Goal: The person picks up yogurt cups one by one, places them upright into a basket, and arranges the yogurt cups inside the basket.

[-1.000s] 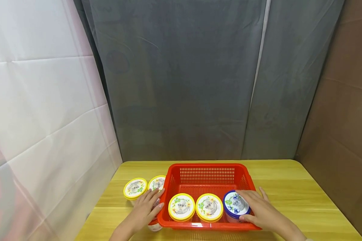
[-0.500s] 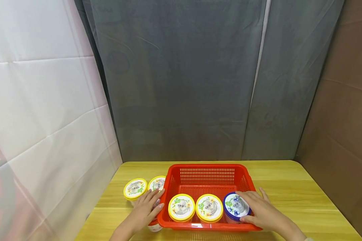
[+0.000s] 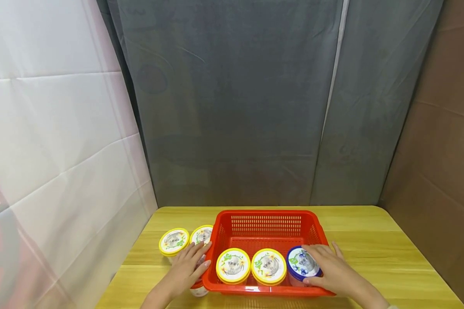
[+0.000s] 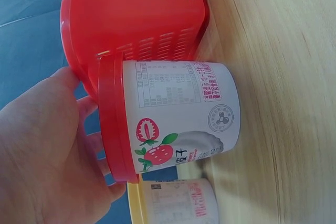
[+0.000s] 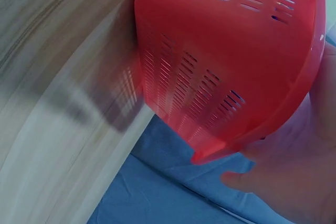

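Note:
My left hand rests on the red-lidded tub, its fingers stretched out and largely behind the lid in the left wrist view. The thumb side lies by the rim of a red plastic basket. My right hand holds the blue-lidded tub, with thumb and fingers around its lid, at the basket's front right corner. Two yellow-lidded tubs, one at the left and one in the middle, stand upright beside it. In the right wrist view the basket's wall hides that tub.
Left of the basket two more yellow-lidded tubs stand on the wooden table, the outer one and the inner one. A grey curtain hangs behind; a white sheet and a brown panel flank the table.

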A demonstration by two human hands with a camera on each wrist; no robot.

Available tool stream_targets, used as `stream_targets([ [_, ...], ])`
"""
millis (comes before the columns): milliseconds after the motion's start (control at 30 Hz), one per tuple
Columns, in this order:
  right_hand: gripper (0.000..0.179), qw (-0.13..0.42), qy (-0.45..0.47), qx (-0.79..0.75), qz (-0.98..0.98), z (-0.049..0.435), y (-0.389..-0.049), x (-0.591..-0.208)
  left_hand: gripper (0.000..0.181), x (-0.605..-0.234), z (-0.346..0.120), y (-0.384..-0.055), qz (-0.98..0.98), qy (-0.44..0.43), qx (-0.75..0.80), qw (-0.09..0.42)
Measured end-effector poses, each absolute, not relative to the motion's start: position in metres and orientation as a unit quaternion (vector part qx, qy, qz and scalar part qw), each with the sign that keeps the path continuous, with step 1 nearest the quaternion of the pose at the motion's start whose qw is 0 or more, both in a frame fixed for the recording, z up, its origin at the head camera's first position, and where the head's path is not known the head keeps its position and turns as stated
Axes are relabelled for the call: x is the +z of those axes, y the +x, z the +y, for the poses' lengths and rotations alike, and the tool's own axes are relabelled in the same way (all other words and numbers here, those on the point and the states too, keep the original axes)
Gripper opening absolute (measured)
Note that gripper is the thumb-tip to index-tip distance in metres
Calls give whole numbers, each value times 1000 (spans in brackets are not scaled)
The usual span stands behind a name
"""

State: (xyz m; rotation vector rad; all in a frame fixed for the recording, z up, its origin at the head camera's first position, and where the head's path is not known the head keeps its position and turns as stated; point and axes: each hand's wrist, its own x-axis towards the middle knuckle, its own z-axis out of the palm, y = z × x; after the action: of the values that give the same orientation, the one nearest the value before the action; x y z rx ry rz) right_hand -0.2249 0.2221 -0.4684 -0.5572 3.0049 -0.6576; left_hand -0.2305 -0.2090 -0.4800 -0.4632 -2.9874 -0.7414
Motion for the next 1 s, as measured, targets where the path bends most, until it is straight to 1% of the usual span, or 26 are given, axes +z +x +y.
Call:
stream_targets([
  [133, 91, 19, -163, -207, 964, 221, -225, -467, 58, -479, -209, -230, -959, -148, -241, 12],
  [300, 94, 29, -167, -209, 963, 221, -225, -461, 58, -479, -209, -231, -959, -149, -239, 16],
  [567, 90, 37, -177, -215, 960, 222, -225, -457, 57, -479, -209, -231, -960, -149, -238, 19],
  [1000, 86, 27, -180, -220, 958, 223, -222, -458, 57, -480, -209, -231, -959, -151, -237, 20],
])
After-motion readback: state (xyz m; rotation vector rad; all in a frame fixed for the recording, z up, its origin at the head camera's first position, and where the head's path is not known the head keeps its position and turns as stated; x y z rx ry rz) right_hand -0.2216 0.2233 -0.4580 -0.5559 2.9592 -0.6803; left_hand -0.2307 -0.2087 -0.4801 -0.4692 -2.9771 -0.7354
